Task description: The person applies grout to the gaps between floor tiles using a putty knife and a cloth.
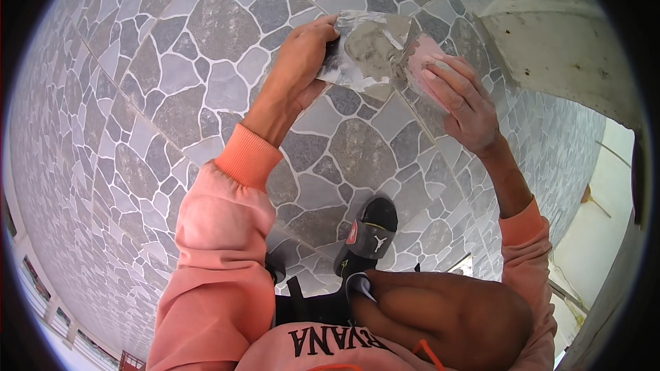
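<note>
My left hand [307, 55] grips the left edge of a flat metal plate [346, 71], holding it out level above the floor. A lump of wet grey mortar [371, 49] is spread over the middle of that plate. In my right hand [467, 99] is a pink flat scraper [421, 55], its fingers lying across the top face. The scraper's left edge touches the mortar at the plate's right side and is smeared grey. My left fingers are partly hidden beneath the plate.
Under me spreads a floor of stone-patterned grey tiles [223, 86] with white joint lines. A rough grey concrete block [564, 48] rises at the upper right. My foot in a black sandal [368, 237] stands below the hands, near my bent knee [467, 309].
</note>
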The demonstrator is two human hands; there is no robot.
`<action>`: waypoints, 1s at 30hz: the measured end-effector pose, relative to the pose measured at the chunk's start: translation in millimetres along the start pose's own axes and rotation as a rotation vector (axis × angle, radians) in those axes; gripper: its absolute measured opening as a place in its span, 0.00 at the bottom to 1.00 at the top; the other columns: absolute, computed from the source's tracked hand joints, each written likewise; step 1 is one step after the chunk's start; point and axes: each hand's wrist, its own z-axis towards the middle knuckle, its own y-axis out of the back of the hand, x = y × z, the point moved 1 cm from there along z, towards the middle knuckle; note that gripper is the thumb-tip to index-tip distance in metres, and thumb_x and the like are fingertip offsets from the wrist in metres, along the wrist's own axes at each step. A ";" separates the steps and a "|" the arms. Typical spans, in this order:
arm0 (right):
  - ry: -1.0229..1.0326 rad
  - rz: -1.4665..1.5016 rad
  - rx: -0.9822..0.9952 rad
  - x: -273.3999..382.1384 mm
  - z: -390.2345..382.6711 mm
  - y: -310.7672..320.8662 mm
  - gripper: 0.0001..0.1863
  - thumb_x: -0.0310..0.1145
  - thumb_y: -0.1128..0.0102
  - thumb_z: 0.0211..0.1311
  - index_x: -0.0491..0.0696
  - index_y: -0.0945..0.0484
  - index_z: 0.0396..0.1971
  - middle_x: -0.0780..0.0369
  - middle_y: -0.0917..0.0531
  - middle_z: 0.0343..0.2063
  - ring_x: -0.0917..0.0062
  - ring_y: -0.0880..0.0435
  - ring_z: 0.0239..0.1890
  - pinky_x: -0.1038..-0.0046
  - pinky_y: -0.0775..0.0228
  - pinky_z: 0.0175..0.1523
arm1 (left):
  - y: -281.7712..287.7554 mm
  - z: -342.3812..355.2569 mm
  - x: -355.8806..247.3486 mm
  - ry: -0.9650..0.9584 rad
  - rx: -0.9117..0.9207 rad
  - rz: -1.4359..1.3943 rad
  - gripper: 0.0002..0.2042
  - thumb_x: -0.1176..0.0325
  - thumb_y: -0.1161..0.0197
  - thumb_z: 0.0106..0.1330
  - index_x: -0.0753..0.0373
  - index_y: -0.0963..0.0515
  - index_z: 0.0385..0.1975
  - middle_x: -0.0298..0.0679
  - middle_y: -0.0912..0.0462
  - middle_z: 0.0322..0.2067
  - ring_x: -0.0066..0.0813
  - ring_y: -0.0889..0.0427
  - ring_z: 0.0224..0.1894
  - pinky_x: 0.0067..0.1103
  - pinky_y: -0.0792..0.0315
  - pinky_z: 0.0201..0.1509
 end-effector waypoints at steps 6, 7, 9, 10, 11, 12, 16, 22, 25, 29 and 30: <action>-0.089 -0.053 0.063 -13.7 -19.1 37.6 0.26 0.12 0.43 0.43 0.45 0.23 0.47 0.58 0.21 0.48 0.60 0.23 0.52 0.61 0.28 0.57 | -8.9 -6.3 -18.9 -0.073 -0.067 0.114 0.20 0.75 0.58 0.64 0.73 0.29 0.54 0.41 0.20 0.41 0.25 0.18 0.35 0.22 0.21 0.39; -0.087 -0.044 0.055 -11.7 -10.6 41.6 0.26 0.12 0.43 0.43 0.45 0.23 0.47 0.58 0.21 0.48 0.60 0.23 0.52 0.61 0.28 0.57 | -8.5 -9.5 -23.4 -0.080 -0.064 0.190 0.20 0.74 0.57 0.65 0.73 0.30 0.56 0.41 0.20 0.42 0.24 0.18 0.37 0.20 0.22 0.40; -0.021 -0.002 0.068 -3.8 9.9 51.2 0.25 0.12 0.43 0.43 0.44 0.23 0.46 0.58 0.21 0.47 0.60 0.22 0.52 0.62 0.27 0.55 | -6.8 -10.3 -24.2 -0.086 -0.054 0.262 0.20 0.73 0.55 0.66 0.73 0.31 0.57 0.41 0.20 0.44 0.23 0.18 0.39 0.18 0.22 0.41; -0.018 0.000 0.065 0.8 19.9 53.9 0.25 0.12 0.43 0.43 0.44 0.23 0.46 0.58 0.21 0.47 0.60 0.22 0.52 0.62 0.27 0.55 | -3.1 -8.4 -23.7 -0.104 -0.046 0.301 0.20 0.73 0.55 0.66 0.73 0.31 0.57 0.41 0.20 0.44 0.22 0.19 0.38 0.18 0.23 0.41; -0.005 0.009 0.085 6.1 26.7 55.6 0.24 0.13 0.42 0.43 0.44 0.23 0.45 0.58 0.21 0.47 0.60 0.22 0.52 0.62 0.27 0.54 | -2.6 -6.7 -21.7 -0.116 -0.033 0.337 0.20 0.73 0.55 0.66 0.73 0.31 0.57 0.41 0.20 0.44 0.22 0.19 0.38 0.18 0.23 0.42; 0.009 0.021 0.104 10.4 31.3 55.1 0.23 0.13 0.42 0.43 0.44 0.22 0.43 0.58 0.21 0.47 0.60 0.22 0.52 0.63 0.27 0.53 | -2.5 -5.9 -19.5 -0.114 -0.033 0.337 0.20 0.73 0.55 0.66 0.73 0.31 0.57 0.41 0.20 0.44 0.22 0.19 0.38 0.18 0.23 0.42; 0.028 0.002 0.170 19.0 39.5 50.9 0.21 0.16 0.40 0.43 0.45 0.22 0.42 0.58 0.20 0.46 0.61 0.22 0.51 0.64 0.27 0.52 | -8.8 -5.4 -15.4 -0.138 0.016 0.382 0.20 0.73 0.55 0.67 0.74 0.30 0.56 0.41 0.20 0.44 0.21 0.19 0.38 0.17 0.24 0.42; 0.094 -0.038 0.230 26.8 44.0 41.0 0.19 0.21 0.40 0.45 0.43 0.22 0.42 0.57 0.20 0.46 0.62 0.23 0.52 0.64 0.28 0.54 | -6.1 -5.0 -9.5 -0.136 0.059 0.369 0.19 0.74 0.55 0.66 0.73 0.30 0.56 0.41 0.20 0.43 0.21 0.19 0.38 0.18 0.23 0.42; 0.093 -0.034 0.308 27.9 44.3 39.7 0.18 0.21 0.41 0.46 0.42 0.22 0.42 0.57 0.20 0.46 0.62 0.23 0.52 0.64 0.29 0.55 | -6.3 -5.1 -7.2 -0.119 0.081 0.330 0.19 0.74 0.55 0.66 0.73 0.29 0.56 0.41 0.20 0.43 0.21 0.19 0.38 0.18 0.23 0.42; 0.058 0.046 0.441 13.6 44.2 50.9 0.18 0.20 0.42 0.48 0.42 0.22 0.43 0.56 0.20 0.45 0.61 0.23 0.51 0.66 0.28 0.55 | 2.2 3.2 1.4 -0.104 0.030 0.434 0.19 0.74 0.55 0.66 0.73 0.30 0.56 0.41 0.20 0.43 0.21 0.19 0.39 0.18 0.24 0.44; 0.039 0.073 0.495 6.2 42.5 52.5 0.17 0.19 0.42 0.50 0.41 0.22 0.44 0.55 0.20 0.44 0.61 0.22 0.50 0.67 0.27 0.54 | 6.0 5.5 2.5 -0.103 0.031 0.435 0.19 0.74 0.55 0.66 0.73 0.30 0.56 0.41 0.20 0.43 0.21 0.19 0.39 0.18 0.24 0.44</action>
